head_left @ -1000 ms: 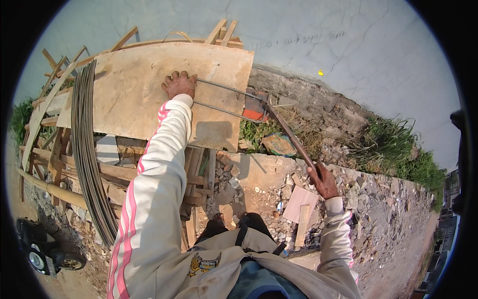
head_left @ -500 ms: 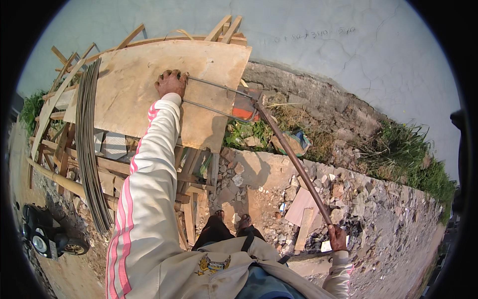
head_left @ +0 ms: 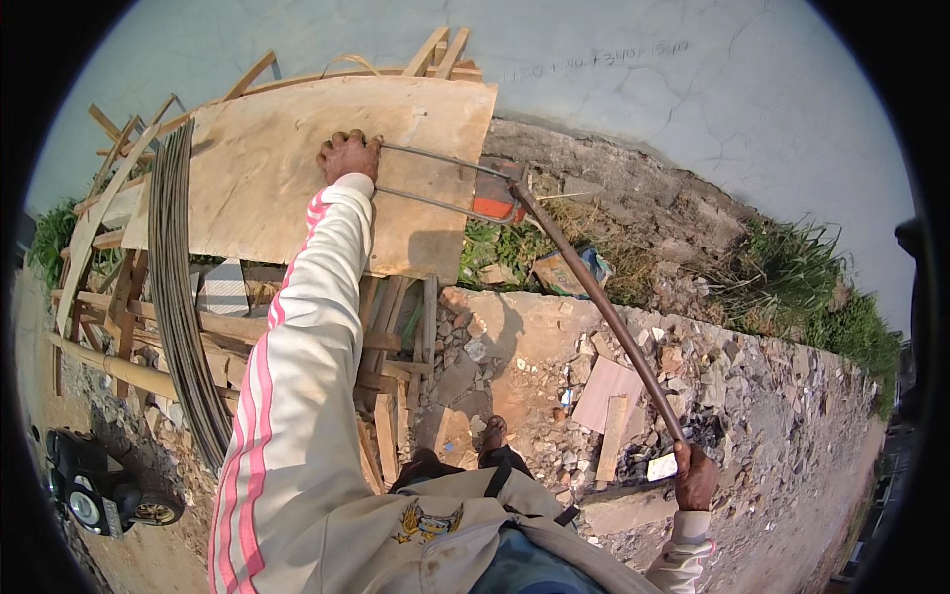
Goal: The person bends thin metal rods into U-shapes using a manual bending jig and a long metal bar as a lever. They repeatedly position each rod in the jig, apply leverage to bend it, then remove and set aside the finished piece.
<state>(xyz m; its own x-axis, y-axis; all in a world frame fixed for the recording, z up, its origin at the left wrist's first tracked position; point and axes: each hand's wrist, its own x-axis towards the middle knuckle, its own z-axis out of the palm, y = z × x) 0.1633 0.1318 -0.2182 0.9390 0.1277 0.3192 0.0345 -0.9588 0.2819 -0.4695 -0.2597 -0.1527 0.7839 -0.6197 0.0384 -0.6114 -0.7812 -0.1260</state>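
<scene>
My left hand (head_left: 348, 155) is closed over a thin steel rod (head_left: 427, 203) and rests on a plywood board (head_left: 262, 168). Bent into a long narrow U, the rod reaches to the board's right edge, where a grey and orange-red block (head_left: 495, 207) sits. Its far leg meets the upper end of a long brown metal bar (head_left: 604, 307), which slants down toward me. Around the bar's lower end my right hand (head_left: 697, 478) is wrapped. How the bar's tip engages the rod is too small to tell.
A bundle of steel rods (head_left: 170, 277) hangs over the board's left part. Timber pieces (head_left: 391, 327) are stacked underneath. Rubble (head_left: 732, 396) covers the ground on the right, below a cracked grey wall (head_left: 633, 79). A motorcycle (head_left: 104, 495) stands at lower left.
My right hand and the bar's lower end have swung a little to the right. My left hand and the rod have shifted slightly right along the board. The view has tilted slightly.
</scene>
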